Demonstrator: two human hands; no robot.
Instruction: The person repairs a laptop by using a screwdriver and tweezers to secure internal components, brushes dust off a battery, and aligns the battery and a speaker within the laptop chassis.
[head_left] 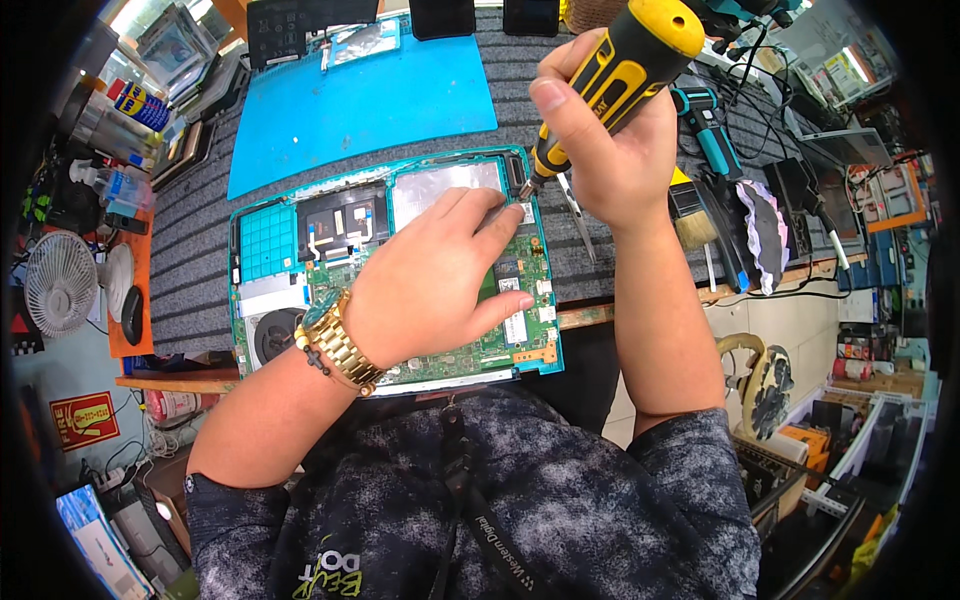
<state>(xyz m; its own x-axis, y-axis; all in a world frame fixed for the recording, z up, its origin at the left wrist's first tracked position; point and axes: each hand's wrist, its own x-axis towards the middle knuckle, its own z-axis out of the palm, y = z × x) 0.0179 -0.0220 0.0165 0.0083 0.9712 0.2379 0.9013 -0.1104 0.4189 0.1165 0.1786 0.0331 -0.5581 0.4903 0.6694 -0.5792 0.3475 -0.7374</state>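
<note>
An opened laptop base point(268, 240) in teal lies before me with its insides bare. Its green circuit board point(440, 358), a fan point(277, 334) and a silver plate point(420, 183) show. Across the middle of it my left hand point(430, 270) rests palm down, fingers stretched, index fingertip beside the screwdriver's tip; it covers part of the board. My right hand point(625, 150) grips a yellow and black screwdriver point(610, 85), held at a slant. The metal bit point(529, 188) points down at the base's upper right part; whether it sits in a screw I cannot tell.
A blue mat point(360, 110) lies beyond the laptop base. Right of it are tweezers point(577, 215), a brush point(692, 215), a teal and black tool point(708, 130) and a crumpled cloth point(765, 235). A white fan point(62, 270) and a spray can point(140, 105) stand left.
</note>
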